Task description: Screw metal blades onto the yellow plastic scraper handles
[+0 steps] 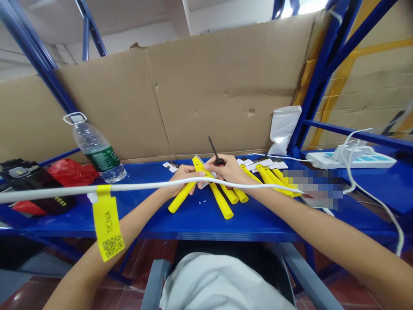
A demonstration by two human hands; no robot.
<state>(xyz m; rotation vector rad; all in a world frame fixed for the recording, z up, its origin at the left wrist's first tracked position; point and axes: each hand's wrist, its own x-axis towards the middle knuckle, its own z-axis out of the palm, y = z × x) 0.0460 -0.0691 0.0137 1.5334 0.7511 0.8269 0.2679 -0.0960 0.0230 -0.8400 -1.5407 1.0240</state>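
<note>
While the left hand (183, 175) steadies a yellow tube (198, 163) over the middle of the desk (193, 226), the right hand (230, 168) holds a black tool (212, 146) close beside it. Left fingers: closed on the tube, below its upper end, which shows small dark holes. Right fingers: closed on the tool, whose thin shaft slants upward; which end does the work cannot be made out. A second tube (180, 199) slants down and left beneath the left hand; whether the two are joined is hidden by the grip. Judged from this posture, the step in hand is tool work on the tube where the hands meet. The next move appears to call for a firm left grip, with the tool kept in line with the tube's holes. Further tubes (265, 177) and white cards (280, 165) lie to the right.
</note>
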